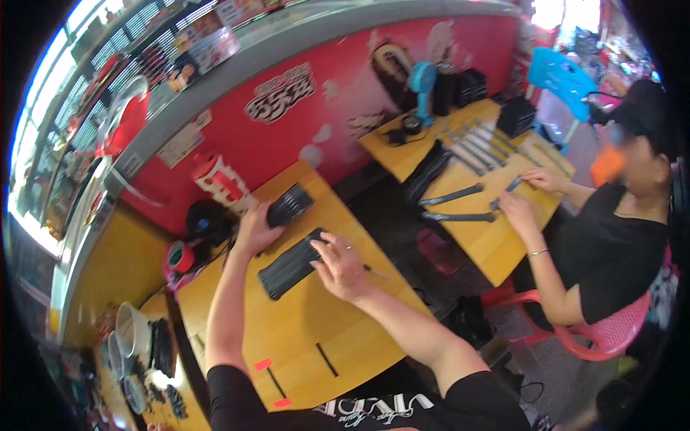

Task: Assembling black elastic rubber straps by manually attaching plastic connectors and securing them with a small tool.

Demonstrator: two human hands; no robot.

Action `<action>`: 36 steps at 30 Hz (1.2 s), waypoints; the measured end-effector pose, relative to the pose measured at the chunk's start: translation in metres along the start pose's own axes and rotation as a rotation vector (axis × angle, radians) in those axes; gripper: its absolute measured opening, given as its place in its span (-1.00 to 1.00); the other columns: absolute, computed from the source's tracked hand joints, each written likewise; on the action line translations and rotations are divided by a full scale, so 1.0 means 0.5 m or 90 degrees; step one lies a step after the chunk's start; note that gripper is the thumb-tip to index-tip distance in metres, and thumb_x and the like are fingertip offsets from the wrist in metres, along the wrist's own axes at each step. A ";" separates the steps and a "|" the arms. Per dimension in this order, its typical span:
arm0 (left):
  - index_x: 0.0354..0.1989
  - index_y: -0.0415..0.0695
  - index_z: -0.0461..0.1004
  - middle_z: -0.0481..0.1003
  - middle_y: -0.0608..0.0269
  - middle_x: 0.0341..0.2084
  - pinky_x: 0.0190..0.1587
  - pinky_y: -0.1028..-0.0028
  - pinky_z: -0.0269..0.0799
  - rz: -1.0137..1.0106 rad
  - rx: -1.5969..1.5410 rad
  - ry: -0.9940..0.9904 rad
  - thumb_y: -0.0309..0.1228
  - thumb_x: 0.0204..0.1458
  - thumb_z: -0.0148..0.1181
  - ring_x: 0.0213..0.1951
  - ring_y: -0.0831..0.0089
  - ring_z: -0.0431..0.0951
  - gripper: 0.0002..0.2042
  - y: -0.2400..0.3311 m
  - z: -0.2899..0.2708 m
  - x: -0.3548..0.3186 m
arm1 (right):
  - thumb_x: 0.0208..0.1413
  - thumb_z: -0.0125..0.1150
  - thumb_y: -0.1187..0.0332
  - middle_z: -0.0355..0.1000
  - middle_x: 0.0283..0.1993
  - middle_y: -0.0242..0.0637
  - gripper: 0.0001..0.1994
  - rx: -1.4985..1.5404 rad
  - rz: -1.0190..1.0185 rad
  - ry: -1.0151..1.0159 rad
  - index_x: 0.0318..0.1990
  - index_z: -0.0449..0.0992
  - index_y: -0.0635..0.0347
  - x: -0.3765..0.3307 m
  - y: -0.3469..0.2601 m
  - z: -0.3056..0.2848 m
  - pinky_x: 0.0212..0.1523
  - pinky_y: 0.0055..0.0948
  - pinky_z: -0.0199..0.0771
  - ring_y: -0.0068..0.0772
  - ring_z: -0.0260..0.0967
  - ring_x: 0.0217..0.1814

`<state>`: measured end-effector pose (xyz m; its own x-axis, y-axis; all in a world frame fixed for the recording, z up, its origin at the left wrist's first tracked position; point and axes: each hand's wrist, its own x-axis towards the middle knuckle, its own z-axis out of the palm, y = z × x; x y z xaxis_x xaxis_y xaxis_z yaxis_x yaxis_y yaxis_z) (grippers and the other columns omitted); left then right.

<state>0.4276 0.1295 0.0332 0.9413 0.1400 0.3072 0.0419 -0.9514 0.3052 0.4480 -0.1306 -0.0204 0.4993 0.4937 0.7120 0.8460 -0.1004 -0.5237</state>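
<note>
- left hand (pixel 257 230) is wrapped around a short black bundle (pixel 290 205) of strips at the far side of the bench (pixel 302 337), fingers curled on its near end
- that bundle's long axis runs diagonally, up and to the right, away from the person
- right hand (pixel 341 267) rests palm down on the right end of a flat row of black strips (pixel 291 263), fingers spread, not really closed on anything; looks like a thin strip pokes out from under it to the right but can't tell if it's pinched
- the row lies mid bench and stretches lower left to upper right
- two loose strips (pixel 327 359) lie near the front edge, beside orange tape marks (pixel 262 364)
- bench is yellow wood, a red tape roll (pixel 180 256) at its left end
- red wall panel (pixel 338 108) behind; another person (pixel 611 244) sits at a second yellow bench (pixel 496 244) on the right, handling grey bars (pixel 453 195)
</note>
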 end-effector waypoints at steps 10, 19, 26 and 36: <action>0.07 -0.32 0.34 0.32 -0.01 -0.11 0.00 0.18 0.20 0.176 0.208 0.035 -0.42 -0.36 0.36 -0.06 0.08 0.37 -0.33 0.286 -0.197 -0.270 | 0.16 0.24 0.47 0.39 -0.04 -0.29 -0.53 0.766 0.380 -0.048 0.18 0.19 0.21 0.011 -0.105 -0.066 -0.10 -0.54 0.44 -0.53 0.39 -0.09; 0.05 -0.34 0.35 0.31 -0.03 -0.09 -0.01 0.11 0.23 0.156 0.207 0.123 -0.50 -0.36 0.33 -0.06 0.04 0.38 -0.36 0.366 -0.308 -0.468 | 0.20 0.20 0.44 0.38 -0.18 -0.42 -0.73 0.747 0.218 -0.188 0.02 0.40 0.29 -0.029 -0.312 -0.121 -0.07 -0.56 0.42 -0.61 0.35 -0.16; 0.15 -0.20 0.30 0.24 -0.11 0.18 0.21 0.02 0.07 -0.011 0.192 0.361 -0.32 -0.34 0.51 0.23 -0.08 0.21 -0.23 0.397 -0.305 -0.590 | 0.21 0.10 0.55 0.48 -0.11 -0.40 -0.78 0.815 0.302 -0.016 0.00 0.47 0.28 -0.136 -0.347 -0.163 -0.04 -0.55 0.42 -0.62 0.40 -0.10; -0.01 -0.31 0.46 0.48 0.10 -0.13 -0.17 0.52 0.49 -0.097 -0.430 0.416 -0.63 -0.04 0.30 -0.21 0.45 0.54 -0.64 0.397 -0.213 -0.635 | 0.19 0.20 0.45 0.56 -0.15 -0.34 -0.86 0.810 0.347 0.134 -0.14 0.59 0.25 -0.219 -0.354 -0.215 -0.01 -0.47 0.42 -0.49 0.48 -0.12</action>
<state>0.1013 -0.0744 0.0921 0.5593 0.5704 0.6014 -0.2461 -0.5785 0.7776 0.2638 -0.2599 0.0444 0.8199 0.4987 0.2811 -0.1524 0.6634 -0.7326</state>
